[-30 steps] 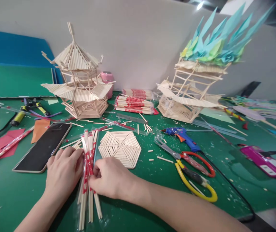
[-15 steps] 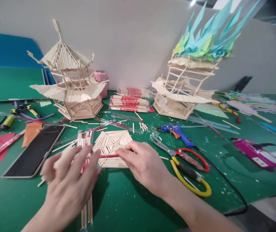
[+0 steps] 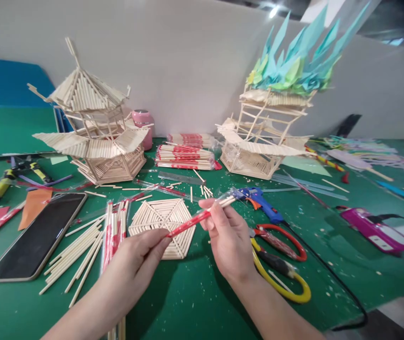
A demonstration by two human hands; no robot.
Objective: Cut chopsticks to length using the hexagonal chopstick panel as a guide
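Both my hands hold one wrapped chopstick pair point(image 3: 198, 218) in red-and-clear plastic above the green table point(image 3: 188, 302). My left hand point(image 3: 136, 257) pinches its lower red end. My right hand point(image 3: 228, 238) pinches it further up, near the clear wrapper tip. Under it lies a flat hexagon of glued sticks point(image 3: 163, 219). A loose pile of bare and wrapped chopsticks point(image 3: 92, 243) lies to the left of my left hand.
A dark phone point(image 3: 35, 238) lies at the left. Scissors point(image 3: 280, 262) and a blue glue gun point(image 3: 258, 200) are at the right. Two stick pagodas point(image 3: 92, 132) point(image 3: 262, 137) stand at the back with chopstick packs point(image 3: 184, 156) between. A pink device point(image 3: 375, 226) sits far right.
My hands left the chopstick pile, my right hand picked one wrapped pair out, and both hands now hold it raised over the hexagon.
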